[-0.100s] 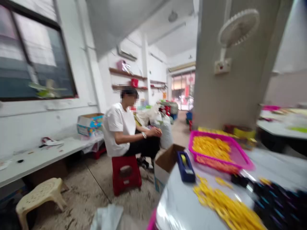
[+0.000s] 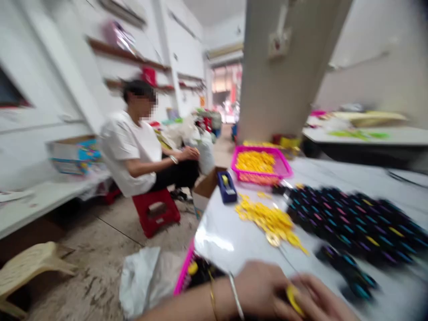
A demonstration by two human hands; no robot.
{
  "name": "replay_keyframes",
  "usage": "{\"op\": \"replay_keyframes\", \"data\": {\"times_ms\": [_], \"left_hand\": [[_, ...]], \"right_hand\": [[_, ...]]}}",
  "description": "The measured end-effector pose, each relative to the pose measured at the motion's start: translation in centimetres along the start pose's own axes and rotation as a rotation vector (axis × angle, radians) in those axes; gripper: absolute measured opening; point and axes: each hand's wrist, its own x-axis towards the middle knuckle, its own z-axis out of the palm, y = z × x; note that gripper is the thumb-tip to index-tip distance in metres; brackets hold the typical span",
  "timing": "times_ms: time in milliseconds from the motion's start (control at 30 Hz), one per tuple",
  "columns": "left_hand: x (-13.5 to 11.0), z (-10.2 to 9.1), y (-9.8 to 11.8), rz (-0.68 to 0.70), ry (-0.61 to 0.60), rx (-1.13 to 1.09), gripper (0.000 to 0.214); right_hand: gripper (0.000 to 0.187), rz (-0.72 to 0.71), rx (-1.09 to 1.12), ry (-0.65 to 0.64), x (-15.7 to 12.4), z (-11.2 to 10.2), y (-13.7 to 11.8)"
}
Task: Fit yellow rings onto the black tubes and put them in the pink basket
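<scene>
I am looking at the bench [image 2: 234, 240] first: 1 yellow heap [image 2: 270, 219] is lying near its left edge. At the near edge my left hand [image 2: 264, 292] and right hand [image 2: 321, 298] are pinching 1 yellow ring [image 2: 293, 299], fingers narrow. It is probably light, stiff plastic and slippery, so I am judging the rim the best place to hold.

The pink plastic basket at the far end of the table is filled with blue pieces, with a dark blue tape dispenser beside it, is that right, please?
Not quite: the head view shows the pink plastic basket filled with yellow pieces, not blue ones. The dark blue tape dispenser does sit beside it on the table.
</scene>
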Motion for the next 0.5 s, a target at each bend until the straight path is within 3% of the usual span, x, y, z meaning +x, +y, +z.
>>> {"op": "replay_keyframes", "data": {"times_ms": [100, 167, 333, 433, 500], "left_hand": [[0.6, 2.0, -2.0, 0.140, -0.066, 0.107, 0.039], [1.1, 2.4, -2.8, 0.198, -0.052, 0.160, 0.039], [0.3, 2.3, -1.8, 0.196, 0.031, 0.267, 0.037], [-2.4, 2.5, -0.9, 0.221, 0.079, 0.271, 0.026], [-5.0, 2.6, -1.2, 0.214, 0.075, 0.232, 0.024]], "right_hand": [[0.036, 0.383, 0.203, -0.250, -3.8, -1.6, 0.3], [0.033, 0.494, 0.302, -0.286, -3.6, -1.9, 0.2], [0.033, 0.483, 0.282, -0.252, -2.9, -1.1, -0.5], [0.032, 0.365, 0.248, -0.154, -5.5, -0.3, -1.5], [0.031, 0.337, 0.262, -0.167, -7.9, 0.0, -2.1]]}}
